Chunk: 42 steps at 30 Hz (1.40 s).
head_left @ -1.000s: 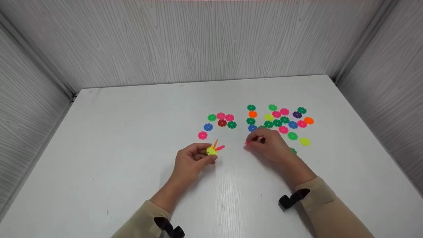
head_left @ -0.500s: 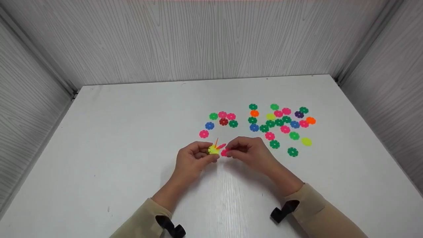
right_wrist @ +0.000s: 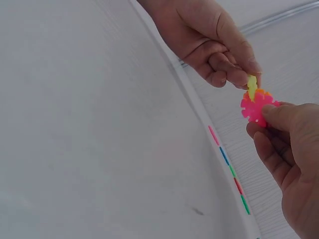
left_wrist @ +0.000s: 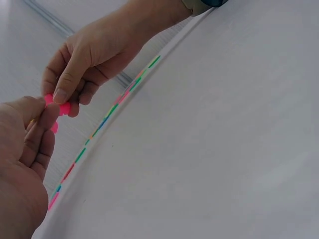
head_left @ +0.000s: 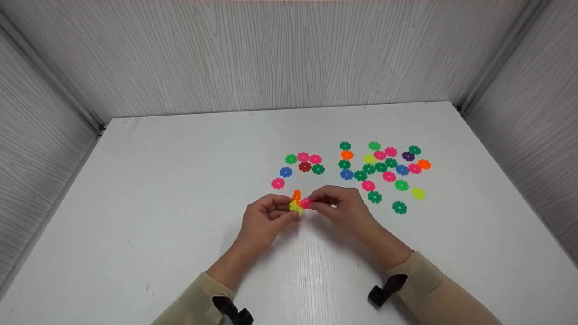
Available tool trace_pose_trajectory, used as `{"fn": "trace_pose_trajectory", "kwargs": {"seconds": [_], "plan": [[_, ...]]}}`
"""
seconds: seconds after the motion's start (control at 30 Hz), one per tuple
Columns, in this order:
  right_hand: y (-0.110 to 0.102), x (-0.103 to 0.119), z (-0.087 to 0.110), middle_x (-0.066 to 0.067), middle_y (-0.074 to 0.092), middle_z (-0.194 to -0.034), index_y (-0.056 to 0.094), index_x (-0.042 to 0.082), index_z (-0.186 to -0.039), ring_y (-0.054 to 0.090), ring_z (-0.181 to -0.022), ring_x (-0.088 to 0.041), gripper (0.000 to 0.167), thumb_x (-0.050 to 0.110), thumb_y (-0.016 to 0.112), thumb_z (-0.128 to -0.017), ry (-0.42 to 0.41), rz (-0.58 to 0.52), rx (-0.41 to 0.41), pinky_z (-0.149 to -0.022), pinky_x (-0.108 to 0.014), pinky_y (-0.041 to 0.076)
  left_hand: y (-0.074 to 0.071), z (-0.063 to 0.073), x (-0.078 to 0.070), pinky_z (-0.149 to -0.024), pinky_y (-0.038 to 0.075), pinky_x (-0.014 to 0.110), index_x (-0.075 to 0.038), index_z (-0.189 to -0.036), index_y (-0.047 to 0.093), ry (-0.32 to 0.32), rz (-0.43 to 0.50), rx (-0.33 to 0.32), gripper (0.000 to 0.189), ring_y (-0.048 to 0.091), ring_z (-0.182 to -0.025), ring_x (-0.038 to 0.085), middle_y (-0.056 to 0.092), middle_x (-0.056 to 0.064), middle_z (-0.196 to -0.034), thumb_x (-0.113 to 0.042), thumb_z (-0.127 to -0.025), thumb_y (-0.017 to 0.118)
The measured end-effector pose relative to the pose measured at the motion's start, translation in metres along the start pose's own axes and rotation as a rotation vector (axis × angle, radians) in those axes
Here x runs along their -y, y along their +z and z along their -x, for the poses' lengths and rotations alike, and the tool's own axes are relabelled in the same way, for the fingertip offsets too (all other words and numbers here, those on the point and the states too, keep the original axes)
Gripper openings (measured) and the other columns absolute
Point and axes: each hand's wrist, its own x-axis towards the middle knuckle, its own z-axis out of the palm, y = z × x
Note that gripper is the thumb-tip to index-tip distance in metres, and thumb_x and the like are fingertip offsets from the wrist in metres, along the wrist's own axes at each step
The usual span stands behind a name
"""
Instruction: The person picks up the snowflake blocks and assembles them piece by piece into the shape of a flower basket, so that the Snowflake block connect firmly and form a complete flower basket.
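Between thumb and fingers, my left hand pinches a yellow notched disc, a flower-shaped interlocking piece. An orange disc stands up from the yellow one. My right hand pinches a pink notched disc right at the yellow disc's edge. In the right wrist view the pink disc faces the camera, with the yellow disc edge-on against it and orange showing behind. Whether the pink disc is slotted in, I cannot tell. Another pink piece, seen earlier on the yellow disc, is hard to make out.
Loose discs lie flat on the white table. One cluster with a dark red disc is beyond the hands. A larger spread to the right includes a blue disc and a green disc. Wood-grain panels enclose the table.
My right hand has moved left from the loose discs, bringing a pink disc to the yellow one. The held yellow and orange pieces have turned, while my left hand has barely shifted.
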Motion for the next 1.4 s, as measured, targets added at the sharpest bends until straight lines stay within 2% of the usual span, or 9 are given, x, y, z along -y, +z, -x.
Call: {"fn": "trace_pose_trajectory", "kwargs": {"seconds": [0.27, 0.47, 0.67, 0.8, 0.97, 1.17, 1.27, 1.4], "plan": [[-0.0007, -0.0012, 0.0014, 0.005, 0.078, -0.109, 0.081, 0.017, -0.116, 0.072, -0.103, -0.017, 0.023, 0.011, 0.083, -0.093, -0.008, 0.014, 0.005, -0.089, -0.029, 0.061, -0.0011, 0.0, 0.0015, -0.095, 0.059, 0.031, -0.001, -0.139, 0.068, 0.036, -0.03, -0.015, 0.039, 0.078, -0.096, 0.027, 0.076, 0.012, -0.113, -0.009, -0.101, 0.073], [-0.001, -0.0011, 0.0023, 0.01, 0.078, -0.11, 0.081, 0.019, -0.117, 0.072, -0.103, -0.014, 0.026, 0.009, 0.082, -0.094, -0.013, 0.04, -0.005, -0.088, -0.034, 0.062, -0.0005, 0.0007, 0.0016, -0.094, 0.059, 0.031, -0.003, -0.142, 0.066, 0.034, -0.018, 0.032, 0.044, 0.077, -0.099, 0.027, 0.076, 0.015, -0.115, -0.009, -0.099, 0.075], [-0.0011, -0.0009, 0.0022, 0.012, 0.077, -0.11, 0.081, 0.021, -0.118, 0.071, -0.102, -0.012, 0.025, 0.012, 0.082, -0.095, -0.025, 0.05, -0.008, -0.088, -0.035, 0.063, 0.0006, 0.0011, 0.0025, -0.093, 0.06, 0.03, -0.001, -0.141, 0.067, 0.013, -0.057, 0.039, 0.048, 0.078, -0.099, 0.025, 0.077, 0.017, -0.115, -0.011, -0.096, 0.081], [0.0003, -0.0007, 0.0017, 0.01, 0.078, -0.111, 0.081, 0.02, -0.118, 0.071, -0.102, -0.013, 0.025, 0.012, 0.083, -0.094, -0.05, 0.06, -0.003, -0.087, -0.036, 0.063, 0.0014, 0.0018, 0.002, -0.094, 0.059, 0.029, 0.0, -0.137, 0.069, -0.021, -0.074, 0.002, 0.046, 0.078, -0.099, 0.023, 0.079, 0.01, -0.112, -0.014, -0.095, 0.082], [0.0022, -0.0001, 0.0009, 0.012, 0.078, -0.111, 0.081, 0.022, -0.119, 0.071, -0.103, -0.012, 0.025, 0.013, 0.081, -0.095, -0.062, 0.084, 0.011, -0.086, -0.032, 0.063, 0.0025, 0.0034, -0.0007, -0.093, 0.059, 0.028, -0.007, -0.131, 0.074, -0.065, -0.099, -0.024, 0.043, 0.078, -0.098, 0.021, 0.079, 0.003, -0.109, -0.02, -0.092, 0.086], [0.001, -0.0005, 0.0009, 0.013, 0.078, -0.11, 0.081, 0.016, -0.119, 0.072, -0.103, -0.01, 0.023, 0.013, 0.081, -0.096, 0.003, 0.057, -0.014, -0.089, -0.028, 0.061, 0.0028, 0.0034, -0.0019, -0.092, 0.06, 0.029, -0.01, -0.128, 0.076, -0.053, -0.081, -0.012, 0.038, 0.078, -0.098, 0.022, 0.079, 0.004, -0.109, -0.019, -0.092, 0.085], [-0.0004, -0.0012, 0.0011, 0.012, 0.078, -0.109, 0.081, 0.011, -0.118, 0.072, -0.103, -0.011, 0.021, 0.012, 0.08, -0.096, 0.004, 0.044, -0.019, -0.089, -0.029, 0.061, 0.0025, 0.0028, -0.0013, -0.092, 0.06, 0.03, -0.009, -0.128, 0.076, -0.047, -0.057, -0.003, 0.036, 0.079, -0.097, 0.023, 0.079, 0.006, -0.108, -0.017, -0.093, 0.084], [-0.0013, -0.0022, 0.0012, 0.013, 0.078, -0.109, 0.082, 0.012, -0.117, 0.072, -0.104, -0.01, 0.021, 0.011, 0.079, -0.097, -0.014, 0.033, -0.016, -0.09, -0.031, 0.061, 0.0024, 0.0025, -0.0013, -0.092, 0.06, 0.031, -0.008, -0.127, 0.076, -0.052, -0.034, -0.006, 0.035, 0.079, -0.096, 0.025, 0.079, 0.008, -0.107, -0.015, -0.094, 0.083]]}}
